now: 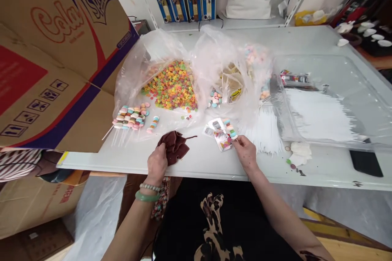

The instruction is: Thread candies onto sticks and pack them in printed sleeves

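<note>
Candy skewer [230, 129], pastel-banded, between narrowed right fingers [241, 141]; crumpled maroon cloth [175, 148] in left fingers [161, 153].

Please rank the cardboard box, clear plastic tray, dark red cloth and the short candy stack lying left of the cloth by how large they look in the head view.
1. Cardboard box, though it also seems nearest the camera
2. Clear plastic tray
3. Dark red cloth
4. Short candy stack

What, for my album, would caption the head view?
Left hand holding brown cloth, right hand holding candy stick.
</note>
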`<state>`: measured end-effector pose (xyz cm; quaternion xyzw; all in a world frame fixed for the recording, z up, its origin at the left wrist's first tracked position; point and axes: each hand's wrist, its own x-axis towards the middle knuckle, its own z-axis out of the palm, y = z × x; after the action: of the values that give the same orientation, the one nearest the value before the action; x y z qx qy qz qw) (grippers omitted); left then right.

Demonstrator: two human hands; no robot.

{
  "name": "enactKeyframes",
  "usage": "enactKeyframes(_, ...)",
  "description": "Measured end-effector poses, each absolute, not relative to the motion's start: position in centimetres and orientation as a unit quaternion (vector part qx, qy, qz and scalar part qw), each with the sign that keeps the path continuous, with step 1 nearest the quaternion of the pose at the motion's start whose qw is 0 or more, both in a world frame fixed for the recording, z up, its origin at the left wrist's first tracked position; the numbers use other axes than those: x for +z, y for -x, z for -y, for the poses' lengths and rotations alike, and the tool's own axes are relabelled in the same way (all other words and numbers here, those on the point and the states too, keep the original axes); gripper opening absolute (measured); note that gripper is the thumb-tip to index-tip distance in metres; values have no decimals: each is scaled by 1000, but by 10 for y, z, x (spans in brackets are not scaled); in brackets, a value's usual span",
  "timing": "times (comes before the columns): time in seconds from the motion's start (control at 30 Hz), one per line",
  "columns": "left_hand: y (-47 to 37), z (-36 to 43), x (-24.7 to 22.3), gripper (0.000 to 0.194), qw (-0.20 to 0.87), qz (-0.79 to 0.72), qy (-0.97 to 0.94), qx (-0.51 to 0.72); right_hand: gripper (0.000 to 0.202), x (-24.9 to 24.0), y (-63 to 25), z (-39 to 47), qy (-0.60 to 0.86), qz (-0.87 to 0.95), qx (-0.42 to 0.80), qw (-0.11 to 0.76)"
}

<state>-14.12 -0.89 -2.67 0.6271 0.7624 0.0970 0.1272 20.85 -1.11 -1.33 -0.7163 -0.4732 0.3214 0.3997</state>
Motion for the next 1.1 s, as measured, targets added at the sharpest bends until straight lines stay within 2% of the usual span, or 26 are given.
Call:
enactKeyframes(0.13,149,25,-32,51,164,-740,-624,191,8,-23,-203,-14,706,561,237,361)
enactKeyframes(0.3,147,24,-32,34,216,-793,-483,302,8,-30,-199,-27,733,562,250,290)
enactKeyframes(0.4,147,13,-31,27,233,-821,-412,318,11,-30,-201,-29,740,552,269,275)
enactKeyframes(0.5,148,6,-23,24,218,-842,-406,280,18,-28,-204,-28,726,547,279,310)
enactKeyframes(0.6,136,11,-7,28,157,-843,-456,238,20,-22,-204,-23,703,517,312,375)
enactKeyframes(0.7,102,25,9,36,111,-793,-511,312,22,-10,-199,-12,655,451,411,445)
enactKeyframes(0.73,87,30,13,37,148,-764,-520,353,22,-5,-195,-8,630,425,454,465)
enactKeyframes(0.77,71,33,17,35,228,-721,-527,388,23,0,-189,-3,602,401,496,481)
enactKeyframes(0.83,41,35,21,35,453,-638,-471,409,26,11,-177,8,548,365,570,491)
enactKeyframes(0.9,19,33,23,45,689,-523,-351,359,30,21,-165,19,507,347,625,482)
enactKeyframes(0.93,12,31,24,49,773,-459,-283,332,31,24,-160,24,491,342,644,475)
enactKeyframes(1.0,6,27,24,45,851,-372,-184,323,33,27,-153,32,472,341,665,468)
enactKeyframes(1.1,5,26,22,30,823,-363,-116,421,35,23,-150,40,471,346,660,472)
